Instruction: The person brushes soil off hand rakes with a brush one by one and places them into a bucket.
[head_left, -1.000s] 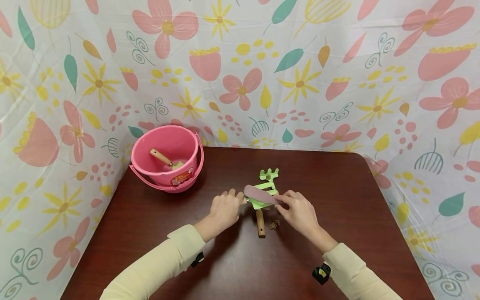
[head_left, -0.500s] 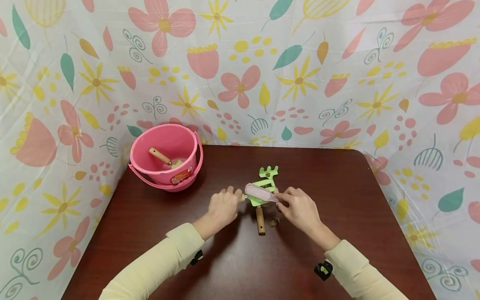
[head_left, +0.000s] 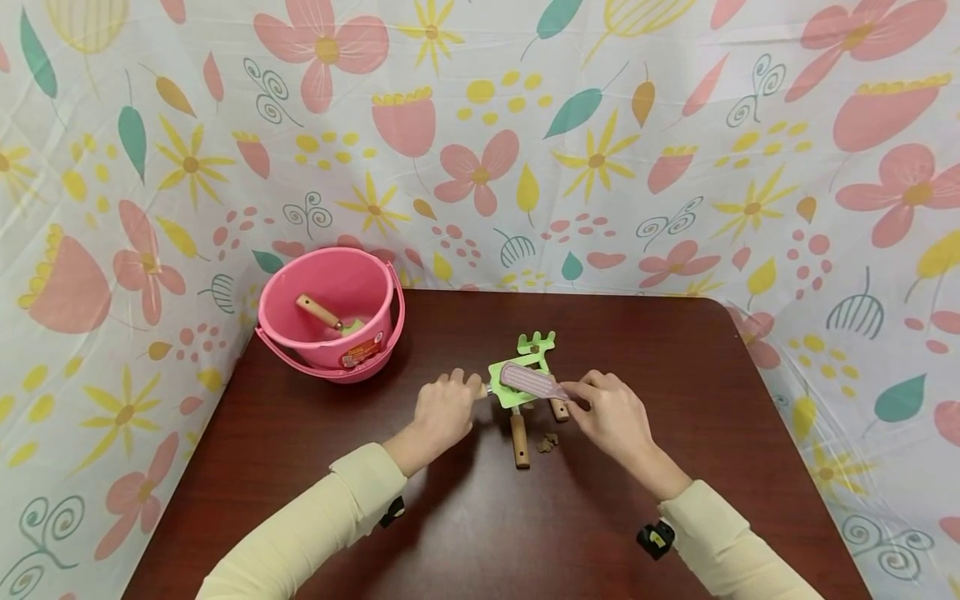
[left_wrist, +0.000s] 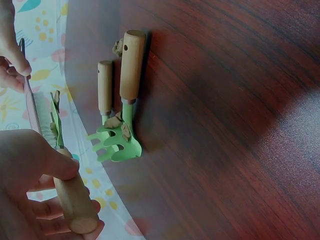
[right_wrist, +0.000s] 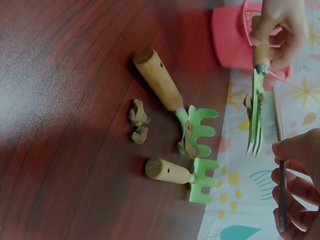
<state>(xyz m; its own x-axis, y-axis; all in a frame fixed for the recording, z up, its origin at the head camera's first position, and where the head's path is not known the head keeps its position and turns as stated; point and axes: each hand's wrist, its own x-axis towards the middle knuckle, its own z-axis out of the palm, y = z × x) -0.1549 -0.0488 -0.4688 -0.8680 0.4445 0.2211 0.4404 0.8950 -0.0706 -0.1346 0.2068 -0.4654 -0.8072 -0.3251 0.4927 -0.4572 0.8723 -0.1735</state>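
The pink brush (head_left: 527, 380), pinched in the right grip (head_left: 617, 414), has slid rightward; brushing the left grip's (head_left: 443, 414) clasped fork (head_left: 507, 397) seems ongoing.

the brush (head_left: 528, 380) is showing dusty mauve with whitish bristles (right_wrist: 269, 120); the held fork (right_wrist: 255, 112), larger fork (right_wrist: 167, 92) and smaller fork (right_wrist: 171, 171) are pairing light green with tan wood. the clumps (right_wrist: 138, 113) are looking brown. the bucket (head_left: 322, 357) is blazing pink around a red-orange label (head_left: 363, 349). dark grain is streaking the reddish-brown table (head_left: 480, 542), the sleeves (head_left: 300, 517) are showing cream, and the white backdrop (head_left: 480, 75) is carrying pink, yellow, teal and ochre plant motifs.
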